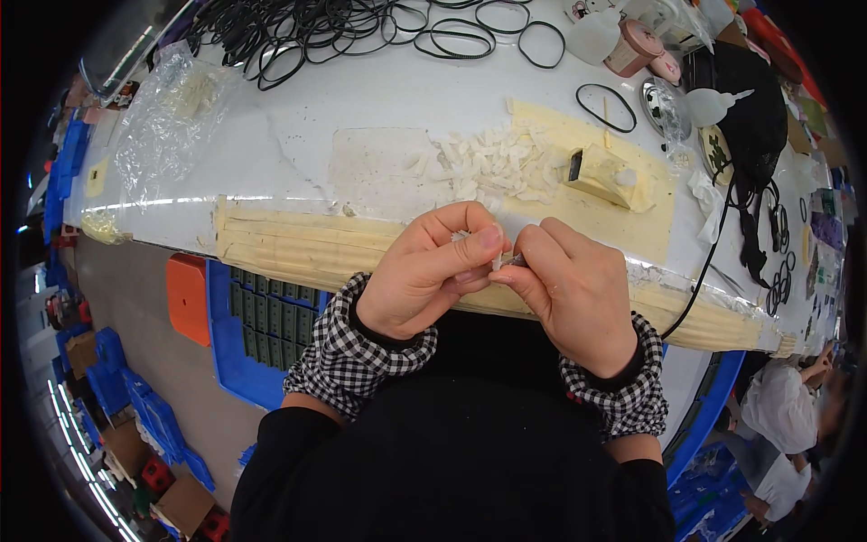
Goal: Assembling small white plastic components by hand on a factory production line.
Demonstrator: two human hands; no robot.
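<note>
My left hand (pixel 423 271) and my right hand (pixel 582 294) meet above the table's near edge, with the fingertips of both pinched together. A small whitish bit (pixel 498 260) shows between them, beside something small and dark in the right fingers. The fingers hide most of it, so I cannot make out its kind. Just beyond the hands lies a loose pile of short white strips (pixel 506 163). To its right, a yellow tape-wrapped block (pixel 610 176) with a dark end rests on a yellow sheet (pixel 655 221).
Many thin black rings (pixel 316 27) heap at the far side, with one loose ring (pixel 606 108) nearer. Clear plastic bags (pixel 172 117) lie left. Squeeze bottles (pixel 709 106), a black cloth (pixel 745 117) and a hanging black cord stand right. A blue crate (pixel 244 384) of dark parts sits below.
</note>
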